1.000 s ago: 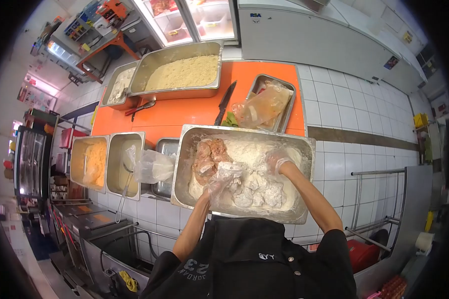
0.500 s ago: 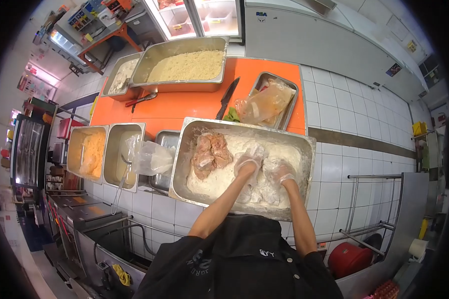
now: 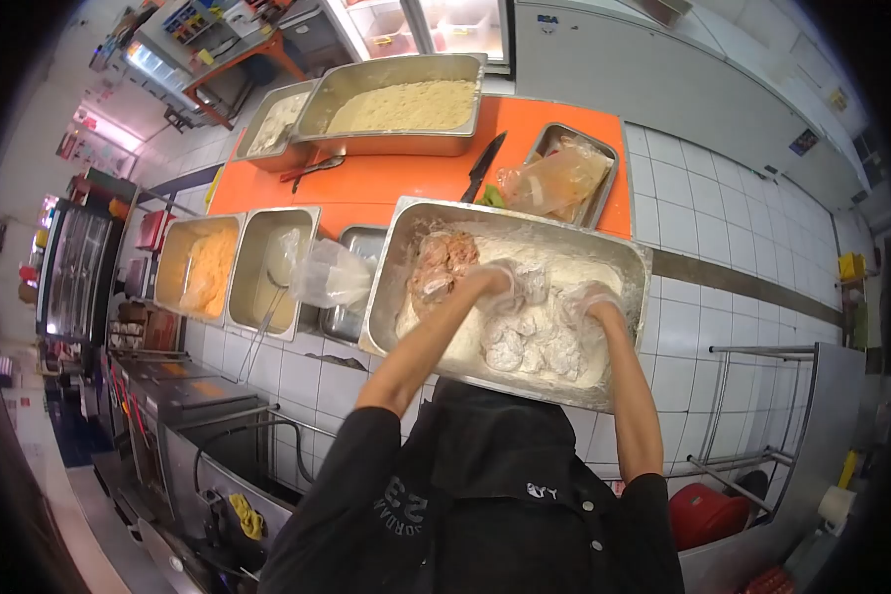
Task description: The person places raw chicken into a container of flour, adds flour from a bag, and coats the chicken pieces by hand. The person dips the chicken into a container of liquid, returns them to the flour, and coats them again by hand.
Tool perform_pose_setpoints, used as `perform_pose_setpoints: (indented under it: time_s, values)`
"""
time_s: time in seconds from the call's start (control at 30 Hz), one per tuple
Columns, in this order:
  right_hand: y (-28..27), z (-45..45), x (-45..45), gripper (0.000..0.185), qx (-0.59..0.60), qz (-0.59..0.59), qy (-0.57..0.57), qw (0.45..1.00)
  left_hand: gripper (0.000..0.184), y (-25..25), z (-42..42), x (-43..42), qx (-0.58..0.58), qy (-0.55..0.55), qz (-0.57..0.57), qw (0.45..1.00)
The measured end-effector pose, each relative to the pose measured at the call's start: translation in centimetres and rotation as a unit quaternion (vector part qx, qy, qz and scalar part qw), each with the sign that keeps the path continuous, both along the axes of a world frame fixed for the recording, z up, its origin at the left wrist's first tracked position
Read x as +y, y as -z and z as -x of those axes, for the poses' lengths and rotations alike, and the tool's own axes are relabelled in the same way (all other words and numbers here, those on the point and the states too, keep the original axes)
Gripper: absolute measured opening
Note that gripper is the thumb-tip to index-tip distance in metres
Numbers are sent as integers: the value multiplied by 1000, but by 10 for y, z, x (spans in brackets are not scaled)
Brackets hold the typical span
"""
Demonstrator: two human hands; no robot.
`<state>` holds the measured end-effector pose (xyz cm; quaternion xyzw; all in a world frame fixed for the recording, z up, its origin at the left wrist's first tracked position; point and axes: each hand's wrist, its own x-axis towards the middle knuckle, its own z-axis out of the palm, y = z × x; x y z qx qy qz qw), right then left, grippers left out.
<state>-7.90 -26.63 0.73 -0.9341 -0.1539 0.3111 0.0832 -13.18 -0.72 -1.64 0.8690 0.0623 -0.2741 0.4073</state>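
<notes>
A large steel pan (image 3: pixel 505 386) holds white flour (image 3: pixel 589 259), with raw meat (image 3: pixel 444 259) at its left and several flour-coated pieces (image 3: pixel 530 346) near its front. My left hand (image 3: pixel 505 282), in a clear glove, is in the flour between the raw meat and the pan's middle; its fingers are blurred and partly hidden. My right hand (image 3: pixel 589 299), also gloved, touches the flour and coated pieces at the right side. What either hand holds, if anything, cannot be made out.
Beyond the pan, an orange table (image 3: pixel 396 188) bears a crumb-filled pan (image 3: pixel 396 104), a knife (image 3: pixel 485 163), red-handled tongs (image 3: pixel 312 170) and a tray (image 3: pixel 604 188) with a plastic bag. At left stand an orange-filled pan (image 3: pixel 200 265) and a pan of liquid (image 3: pixel 267 287).
My left hand went from beside the raw meat to the middle, among the coated pieces, and is now slightly farther back. My right hand stays at the right side. The view has shifted.
</notes>
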Motion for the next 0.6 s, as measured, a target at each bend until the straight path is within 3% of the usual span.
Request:
perform_pose_setpoints:
  time_s: [0.03,0.1,0.17,0.2,0.3,0.37,0.43,0.47,0.53,0.6]
  values:
    - [-10,-2,11,44,-1,-1,-9,1000,45,-15,-5,8,51,26,71,996]
    - [-47,8,45,37,-65,53,-3,996,42,-103,-6,-16,159,155,-172,960]
    - [-65,29,89,38,-99,97,-25,990,36,-20,-23,-58,33,253,-367,895]
    - [-70,32,100,39,-133,143,-38,980,35,-5,-21,-54,-78,358,-375,851]
    - [-60,13,62,43,-65,100,-62,991,32,-115,7,-26,-116,306,-378,866]
    - [-85,27,72,41,-61,116,-47,990,24,-86,0,-16,-108,337,-353,866]
    - [-114,47,102,37,-58,139,-27,988,22,-16,-14,-43,-110,345,-382,850]
    - [-39,32,83,38,-79,77,-85,990,22,8,-19,-48,-134,346,-395,840]
    - [39,8,49,37,-170,-19,-173,970,20,35,-17,-33,-203,332,-401,829]
    - [-1,15,42,36,-112,53,-154,980,20,18,-14,-27,-82,343,-395,848]
